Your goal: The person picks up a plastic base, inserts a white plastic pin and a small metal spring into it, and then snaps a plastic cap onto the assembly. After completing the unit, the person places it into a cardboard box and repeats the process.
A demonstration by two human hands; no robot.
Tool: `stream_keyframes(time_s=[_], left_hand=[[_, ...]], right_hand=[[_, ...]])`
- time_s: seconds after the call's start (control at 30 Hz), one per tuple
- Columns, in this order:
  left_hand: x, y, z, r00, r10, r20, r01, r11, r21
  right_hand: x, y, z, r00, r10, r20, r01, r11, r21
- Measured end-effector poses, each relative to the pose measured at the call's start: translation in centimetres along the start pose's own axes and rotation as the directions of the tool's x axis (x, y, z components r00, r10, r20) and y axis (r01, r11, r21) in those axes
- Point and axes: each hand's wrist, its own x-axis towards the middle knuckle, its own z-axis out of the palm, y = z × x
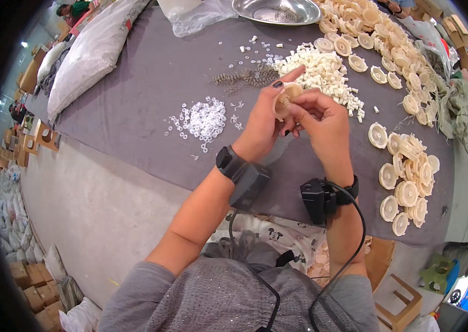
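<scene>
Above the table's middle, my left hand [262, 119] grips a round cream plastic wheel-like part [282, 106] by its rim. The thumb and fingers of my right hand [325, 119] are pinched together at the middle of that part; a small piece seems to be between them, too covered to name. Just behind my hands lie a heap of small cream plastic plugs [322, 69] and a tangle of thin metal springs [253, 76]. Left of my left hand is a pile of small white washers [203, 117], with a few tiny clear pieces [236, 113] beside it.
A cluster of similar round parts [406, 193] lies to my right, and a larger heap [380, 27] at the far right. A metal bowl [278, 14] stands at the back by a plastic bag [200, 19]. A white sack [92, 55] rests on the grey-covered table's [145, 105] left side.
</scene>
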Motion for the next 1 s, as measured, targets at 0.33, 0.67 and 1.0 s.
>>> stream_keyframes(time_s=[0.33, 0.67, 1.0], left_hand=[[0.1, -0.1, -0.9, 0.994, 0.082, -0.068, -0.066, 0.974, 0.218], [0.0, -0.2, 0.2, 0.958, 0.284, -0.042, -0.252, 0.903, 0.348], [-0.1, -0.2, -0.6, 0.948, 0.319, -0.005, -0.285, 0.852, 0.439]], right_hand=[[-0.1, 0.5, 0.5, 0.995, -0.079, 0.056, 0.078, 0.997, 0.028], [0.3, 0.4, -0.4, 0.987, -0.155, -0.040, 0.156, 0.987, 0.040], [0.2, 0.3, -0.2, 0.988, -0.140, -0.070, 0.144, 0.987, 0.064]])
